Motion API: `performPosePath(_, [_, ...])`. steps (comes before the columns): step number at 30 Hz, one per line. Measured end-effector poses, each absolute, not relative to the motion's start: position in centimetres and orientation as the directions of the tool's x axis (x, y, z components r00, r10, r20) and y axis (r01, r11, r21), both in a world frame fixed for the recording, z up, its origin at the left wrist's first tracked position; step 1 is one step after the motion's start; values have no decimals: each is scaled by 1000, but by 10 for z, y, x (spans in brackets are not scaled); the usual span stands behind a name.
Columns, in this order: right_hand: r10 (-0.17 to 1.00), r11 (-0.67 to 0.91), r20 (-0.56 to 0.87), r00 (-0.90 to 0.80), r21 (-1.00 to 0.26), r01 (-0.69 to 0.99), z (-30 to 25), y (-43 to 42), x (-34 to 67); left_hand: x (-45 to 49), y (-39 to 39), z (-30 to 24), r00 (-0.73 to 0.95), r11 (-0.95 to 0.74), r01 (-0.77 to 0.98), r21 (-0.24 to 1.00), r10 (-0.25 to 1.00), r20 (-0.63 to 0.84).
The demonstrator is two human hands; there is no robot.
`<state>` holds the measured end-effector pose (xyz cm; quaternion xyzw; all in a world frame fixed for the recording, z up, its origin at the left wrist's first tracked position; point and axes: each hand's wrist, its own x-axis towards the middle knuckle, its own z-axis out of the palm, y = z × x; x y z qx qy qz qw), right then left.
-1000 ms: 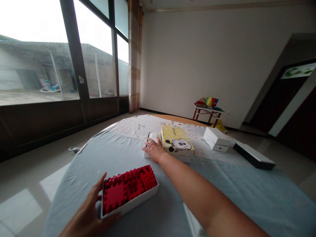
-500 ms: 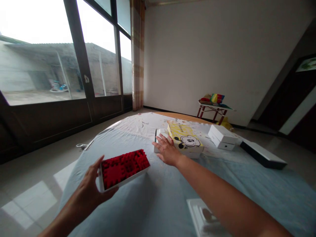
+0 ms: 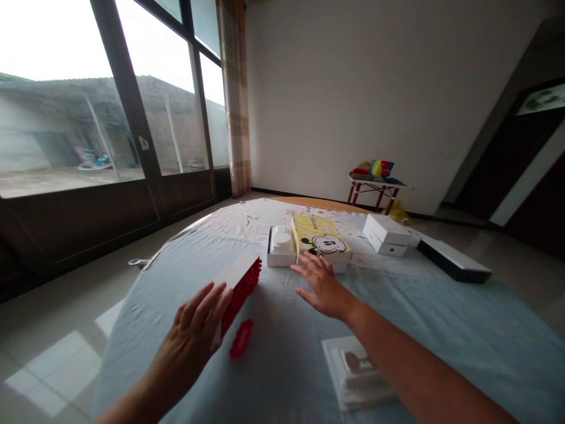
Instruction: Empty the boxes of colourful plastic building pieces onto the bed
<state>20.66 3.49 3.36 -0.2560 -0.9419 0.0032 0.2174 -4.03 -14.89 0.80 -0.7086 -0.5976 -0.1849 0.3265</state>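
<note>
My left hand (image 3: pixel 194 324) grips a narrow white box (image 3: pixel 238 271) turned on its side, its open face toward the right. Red toothed pieces (image 3: pixel 241 297) fill that face. Just below the box is a loose red piece (image 3: pixel 241 339), blurred; I cannot tell whether it touches the cloth. Fingers apart and holding nothing, my right hand (image 3: pixel 324 287) hovers in front of a yellow cartoon-print box (image 3: pixel 322 227). Left of that one stands a small open white box (image 3: pixel 281 259) with a round white item inside.
A blue-and-white cloth (image 3: pixel 282 377) covers the round table. Near my right forearm lies a white plastic tray (image 3: pixel 333 359) with a brownish object. Farther right are a white box (image 3: pixel 385 235) and a black-and-white box (image 3: pixel 452 259). Scissors (image 3: pixel 139 263) rest at the left edge.
My left hand has tipped the red-filled box onto its side, and a loose red piece now shows beneath it. My right hand has left the small white box and drawn back nearer.
</note>
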Motion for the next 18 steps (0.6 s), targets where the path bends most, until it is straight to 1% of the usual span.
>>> performPosePath(2, [496,862,423,-758,-132,490,33,32,218,-32,-151,10,268,-150,959,-242,761,591])
performPosePath(3, [502,858,429,-751,-137,496,32,30,224,-29,-152,11,268,-177,961,-211,780,566])
performPosePath(6, [509,851,454,-731,-140,506,31,25,242,-20,-155,14,172,-184,982,-33,825,538])
performPosePath(10, [512,848,481,-712,-149,509,28,19,268,-12,-149,14,-112,-41,968,247,810,575])
performPosePath(13, [532,838,474,-702,-174,517,24,16,289,-11,-140,15,-342,99,897,432,774,532])
performPosePath(15, [560,820,470,-682,-199,536,20,15,302,-13,-136,19,-429,176,847,502,785,448])
performPosePath(18, [609,786,463,-644,-247,566,14,16,317,-11,-134,29,-471,261,795,549,835,285])
